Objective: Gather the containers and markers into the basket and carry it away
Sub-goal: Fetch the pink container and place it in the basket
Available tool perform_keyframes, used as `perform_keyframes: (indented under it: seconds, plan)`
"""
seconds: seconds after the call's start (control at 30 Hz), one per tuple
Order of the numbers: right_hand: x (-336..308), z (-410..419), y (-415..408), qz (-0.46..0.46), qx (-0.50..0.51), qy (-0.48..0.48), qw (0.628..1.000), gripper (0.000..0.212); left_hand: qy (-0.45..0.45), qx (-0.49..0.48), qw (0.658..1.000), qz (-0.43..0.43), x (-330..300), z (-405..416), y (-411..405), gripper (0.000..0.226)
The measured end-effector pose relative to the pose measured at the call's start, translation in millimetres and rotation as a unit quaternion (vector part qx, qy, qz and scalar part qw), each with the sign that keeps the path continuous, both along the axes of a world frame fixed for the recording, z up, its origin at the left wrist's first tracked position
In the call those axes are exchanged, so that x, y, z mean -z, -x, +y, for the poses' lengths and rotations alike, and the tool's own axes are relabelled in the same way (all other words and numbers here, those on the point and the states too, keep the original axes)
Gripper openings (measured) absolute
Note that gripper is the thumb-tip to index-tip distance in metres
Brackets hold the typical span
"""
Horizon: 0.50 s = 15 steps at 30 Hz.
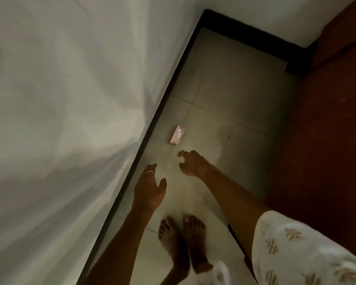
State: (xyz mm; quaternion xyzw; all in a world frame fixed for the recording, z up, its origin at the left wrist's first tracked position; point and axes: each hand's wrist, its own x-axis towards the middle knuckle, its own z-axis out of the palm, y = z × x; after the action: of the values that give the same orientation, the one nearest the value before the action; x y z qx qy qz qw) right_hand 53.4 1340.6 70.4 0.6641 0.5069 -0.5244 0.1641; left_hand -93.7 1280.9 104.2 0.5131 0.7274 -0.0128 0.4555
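Seen from above in dim light, a person stands barefoot on a pale grey tiled floor [230,103], both arms stretched forward and down. The left hand [150,188] reaches toward 12 o'clock with its fingers relaxed and spread fairly wide, the thumb splayed out toward 3 o'clock; it holds nothing, and a thin ring sits on one finger. The right hand [193,163] hangs a little further ahead, at about 1 o'clock from the left one, its fingers loosely curved and parted, gripping nothing; a ring shows on one finger here too. Just beyond the right hand's fingertips, at roughly 11 o'clock from them and not touching, a small pale pink rectangular container [177,134] lies on the floor near the dark edge of the bed; its exact kind is too blurred to tell. A large white rumpled bed sheet [66,103] fills the whole side from 7 to 12 o'clock, bordered by a dark frame [152,128] running diagonally. The two bare feet [183,239] stand side by side at 6 o'clock below the hands. A white sleeve with a tan leaf print [296,249] covers the right upper arm at 4 o'clock. A dark reddish-brown surface [325,130] rises at 3 o'clock, and a black skirting strip [255,36] lines the white wall at 1 o'clock.
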Motion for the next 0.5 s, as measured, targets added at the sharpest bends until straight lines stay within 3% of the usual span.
perform_keyframes:
  seconds: [0.23, 0.33, 0.5]
  plan:
    - [132.8, 73.8, 26.7, 0.057, 0.133, -0.012, 0.989, 0.052, 0.008, -0.008, 1.000, -0.006, 125.7, 6.4, 25.8, 0.051]
    - [163.4, 83.4, 35.9, 0.045, 0.150, -0.015, 0.988, 0.055, 0.023, 0.007, 1.000, 0.007, 152.1, -3.2, 38.5, 0.051]
    - [176.8, 56.4, 48.3, 0.066, 0.295, -0.107, 0.947, 0.043, 0.073, 0.021, 0.997, 0.027, 151.3, -26.9, 56.5, 0.052]
